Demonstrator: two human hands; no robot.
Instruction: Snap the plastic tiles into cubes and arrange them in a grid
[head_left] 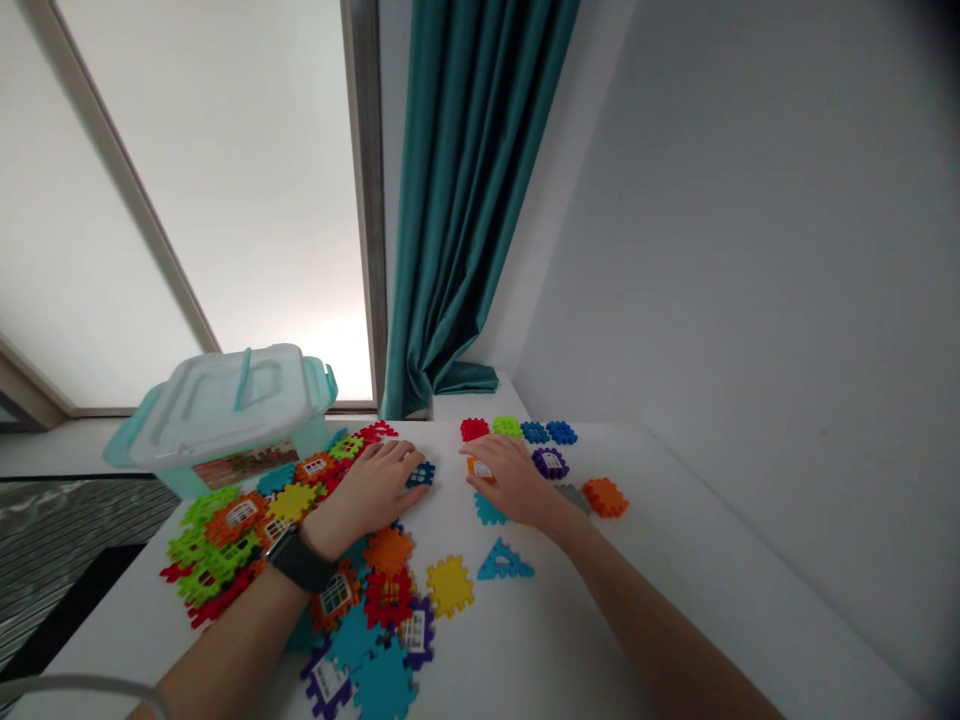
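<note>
My left hand (384, 482), with a dark smartwatch (301, 560) on its wrist, is at the right edge of a loose pile of colourful notched plastic building tiles. Its thumb and index finger close on the edges of a dark blue window tile (421, 474). Farther right, my right hand (508, 474) has its fingers and thumb around an orange window tile (478, 468) at the table surface. Beside that hand lie a purple window tile (550, 462), a light blue tile (490, 509) and a grey tile (574, 498), partly covered by the wrist.
Red (474, 429), lime (508, 427) and blue tiles (561, 432) line the back of the white table (570, 620). An orange stack (604, 497) sits right; a blue triangle (505, 560) and yellow tile (450, 586) lie nearer. A lidded plastic box (232, 410) stands back left.
</note>
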